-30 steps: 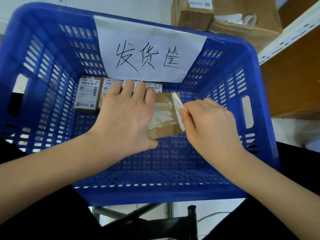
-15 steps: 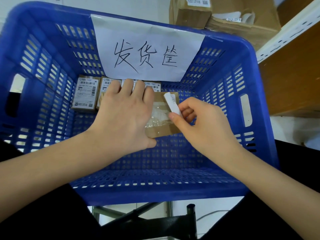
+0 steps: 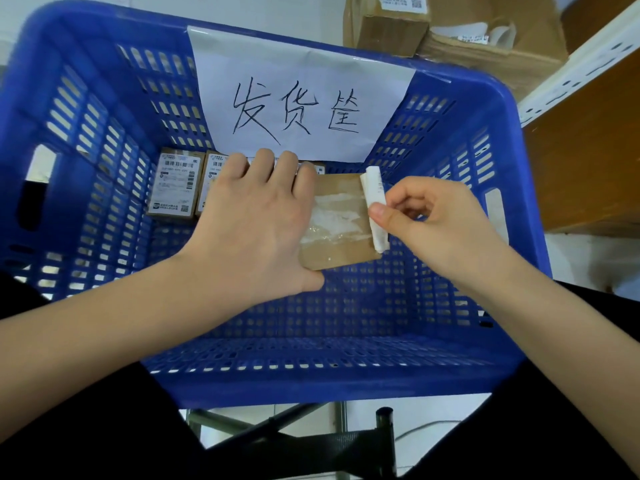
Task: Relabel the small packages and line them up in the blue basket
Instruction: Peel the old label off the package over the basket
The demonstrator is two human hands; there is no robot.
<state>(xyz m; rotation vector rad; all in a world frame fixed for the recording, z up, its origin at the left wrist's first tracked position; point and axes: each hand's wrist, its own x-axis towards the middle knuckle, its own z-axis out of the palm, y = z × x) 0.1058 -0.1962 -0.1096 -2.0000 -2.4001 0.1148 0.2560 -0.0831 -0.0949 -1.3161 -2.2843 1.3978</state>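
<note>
At the left, on the floor of the blue basket, two small packages with printed labels lie side by side against the far wall: the first labelled package is fully visible, and the second labelled package is partly covered by the left hand. This hand lies flat with its fingers straight and close together, and it presses down on the left part of a brown package in the middle of the basket floor; its thumb touches the near edge of that package. The top of the brown package shows shiny tape and torn white remains. At its right edge, the right hand pinches a curled white label strip between thumb and forefinger, the other fingers being curled. On the far wall hangs a white paper sign with handwritten characters.
</note>
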